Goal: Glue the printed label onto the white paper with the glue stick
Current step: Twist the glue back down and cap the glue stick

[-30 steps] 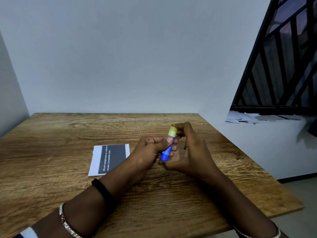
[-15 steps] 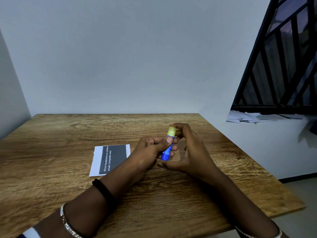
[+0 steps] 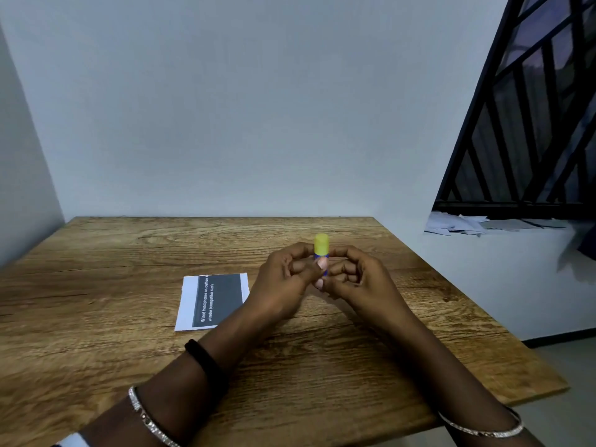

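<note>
Both hands, left (image 3: 283, 282) and right (image 3: 358, 279), grip upright glue stick (image 3: 321, 248) just right of label (image 3: 217, 300) on table (image 3: 96, 317).

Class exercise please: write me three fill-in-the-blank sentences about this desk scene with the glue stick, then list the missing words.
1. The glue stick has a ____ cap, which is on.
2. The left hand and the right hand grip it above a table made of ____.
3. The printed label lies flat on the table, to the ____ of the left hand.

Missing words: yellow; wood; left
</note>
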